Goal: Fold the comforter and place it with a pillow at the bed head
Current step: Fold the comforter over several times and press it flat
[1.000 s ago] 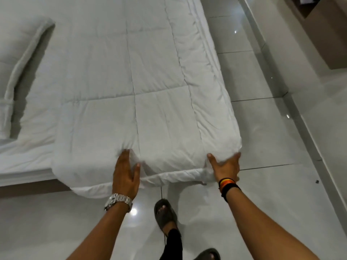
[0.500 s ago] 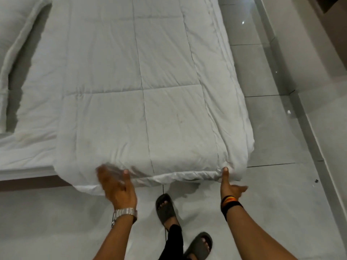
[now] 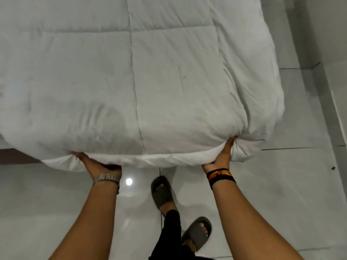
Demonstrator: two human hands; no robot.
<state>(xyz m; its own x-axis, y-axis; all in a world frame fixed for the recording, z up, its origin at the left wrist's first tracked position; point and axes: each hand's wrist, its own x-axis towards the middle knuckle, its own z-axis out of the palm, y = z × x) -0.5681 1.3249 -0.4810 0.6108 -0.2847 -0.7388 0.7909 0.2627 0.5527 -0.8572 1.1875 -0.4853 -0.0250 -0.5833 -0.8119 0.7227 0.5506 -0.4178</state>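
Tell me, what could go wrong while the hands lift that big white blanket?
The left hand and right hand each have only a small grip on the near edge of the thick white quilted comforter, so it may slip out or sag in the middle. The drooping edge could brush the glossy grey tiled floor. Those shiny tiles might also be slippery under the grey sandals.
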